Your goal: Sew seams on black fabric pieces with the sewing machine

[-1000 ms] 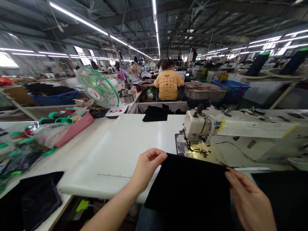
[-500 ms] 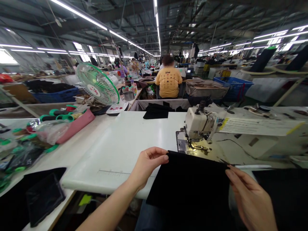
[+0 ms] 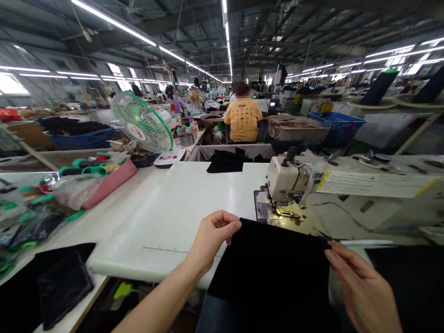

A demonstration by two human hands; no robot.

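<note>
A piece of black fabric (image 3: 277, 268) hangs between my two hands, its top edge pulled fairly straight and sloping down to the right. My left hand (image 3: 218, 236) pinches the upper left corner between thumb and fingers. At the upper right corner, my right hand (image 3: 360, 277) grips the same piece. Just beyond the fabric stands a sewing machine (image 3: 284, 180), its needle area lit over a metal plate (image 3: 263, 208). The fabric's lower part drops over the table edge toward my lap and blends into shadow.
The white table (image 3: 166, 208) carries a printed ruler line. More black fabric lies at its far edge (image 3: 225, 161) and to the right (image 3: 409, 277). On the left are a fan (image 3: 142, 122), thread spools (image 3: 93, 169) and a dark flat pouch (image 3: 65, 286). A seated person (image 3: 243, 118) works ahead.
Very little differs. The black fabric's left edge has shifted slightly left and down, and both hands keep their hold on its corners.
</note>
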